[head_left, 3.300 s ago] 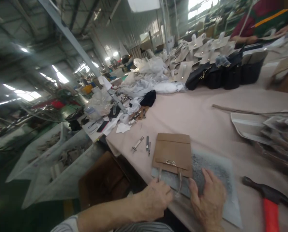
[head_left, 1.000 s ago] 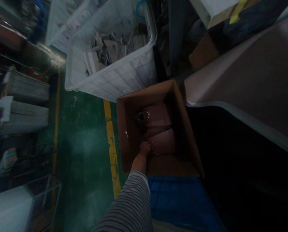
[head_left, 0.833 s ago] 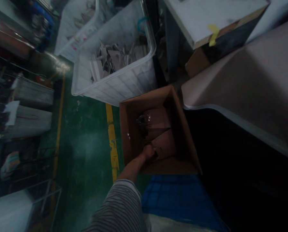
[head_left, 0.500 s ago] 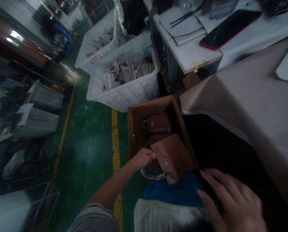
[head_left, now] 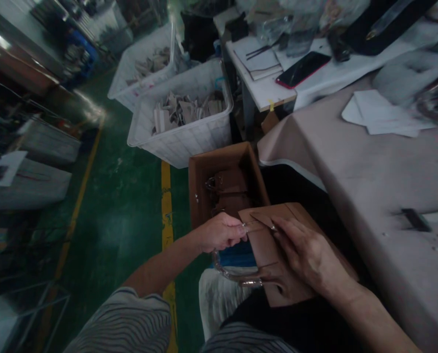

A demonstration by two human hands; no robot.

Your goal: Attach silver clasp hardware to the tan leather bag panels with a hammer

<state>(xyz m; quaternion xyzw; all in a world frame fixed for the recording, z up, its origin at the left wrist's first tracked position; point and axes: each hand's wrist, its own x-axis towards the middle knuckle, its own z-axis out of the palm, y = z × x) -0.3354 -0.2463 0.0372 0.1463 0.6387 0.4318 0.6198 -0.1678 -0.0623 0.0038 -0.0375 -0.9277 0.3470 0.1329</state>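
A brown handbag [head_left: 263, 250] is held tilted over my lap, at the near edge of an open cardboard box [head_left: 193, 191]. My left hand [head_left: 224, 233] is closed, pinching a thin strap of the bag by its left edge. Below that hand curves the bag's carrying handle [head_left: 237, 278], wrapped in clear plastic. My right hand [head_left: 307, 255] lies over the bag's front, fingertips at the small metal clasp; whether it grips the bag is hard to tell. Similar brown bags [head_left: 231, 182] lie inside the box.
Two white plastic bins [head_left: 182, 142] with pale pieces stand beyond the box. To the right is a cloth-covered table [head_left: 351, 166] with white sheets [head_left: 384, 115]. A phone [head_left: 303, 69] rests on a white tabletop. Yellow lines [head_left: 166, 206] mark the green floor.
The handbag has come up out of the box towards me and to the right. My right hand has moved left from beside the box onto the bag's front.
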